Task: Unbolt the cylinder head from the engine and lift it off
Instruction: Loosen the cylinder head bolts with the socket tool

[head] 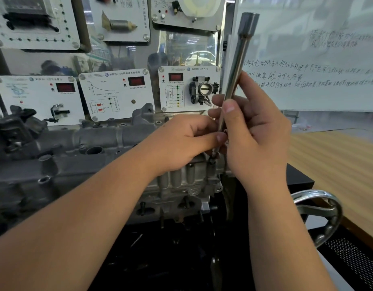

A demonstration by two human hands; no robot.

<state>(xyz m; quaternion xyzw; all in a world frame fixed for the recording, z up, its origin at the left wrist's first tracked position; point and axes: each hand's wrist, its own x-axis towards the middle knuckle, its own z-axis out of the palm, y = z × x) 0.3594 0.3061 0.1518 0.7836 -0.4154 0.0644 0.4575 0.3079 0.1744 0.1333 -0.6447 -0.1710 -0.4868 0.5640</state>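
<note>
A: Two hands, one tool: the right hand (254,131) grips a long steel socket extension (237,68), nearly upright.
B: The left hand's (181,141) fingers pinch its lower end, just above the grey cast cylinder head (80,152) atop the engine (181,192).
A: Three display panels (116,93) behind, each with a VW badge; the whiteboard (317,80) scrawl is unreadable.

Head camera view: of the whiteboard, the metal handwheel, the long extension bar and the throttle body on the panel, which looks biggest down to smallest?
1. Whiteboard
2. Long extension bar and metal handwheel: look alike in extent, and both sit near the camera, so unranked
3. Throttle body
</note>
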